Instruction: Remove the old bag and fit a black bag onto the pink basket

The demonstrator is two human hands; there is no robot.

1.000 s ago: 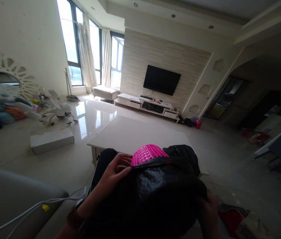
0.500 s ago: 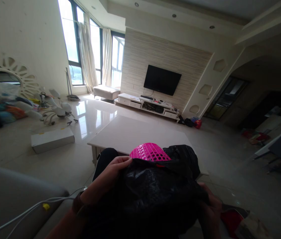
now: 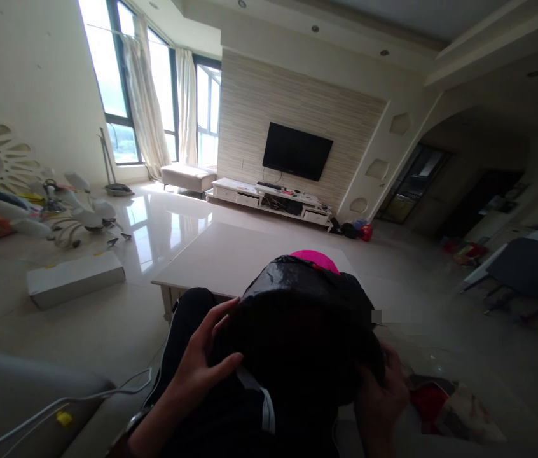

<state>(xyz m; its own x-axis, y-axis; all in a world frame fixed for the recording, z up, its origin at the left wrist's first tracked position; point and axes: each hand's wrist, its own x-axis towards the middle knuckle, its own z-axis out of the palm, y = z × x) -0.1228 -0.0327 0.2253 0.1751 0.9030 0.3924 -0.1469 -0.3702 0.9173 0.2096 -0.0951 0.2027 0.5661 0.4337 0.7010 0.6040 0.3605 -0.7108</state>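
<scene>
Over my lap I hold a black, shiny bag-like bundle (image 3: 292, 318), its near side in deep shadow. My left hand (image 3: 209, 350) grips its left side, thumb on the near face and fingers round the edge. At the lower right side, my right hand (image 3: 383, 388) is closed on the bundle, its fingers partly lost in the dark. Behind the top edge shows the curved rim of a bright pink thing (image 3: 317, 258); the rest of it is hidden. A white cord (image 3: 268, 407) hangs below the bundle by my left thumb.
A pale low table (image 3: 193, 254) stands just beyond my knees. To the left are a white box (image 3: 78, 280) on the floor and a white cable (image 3: 59, 407) on the sofa. A red and beige item (image 3: 455, 407) lies at lower right.
The black bundle has tipped up and now covers most of the pink thing, whose patterned face showed before. My left hand has shifted from its top edge down its left side. The view has turned right.
</scene>
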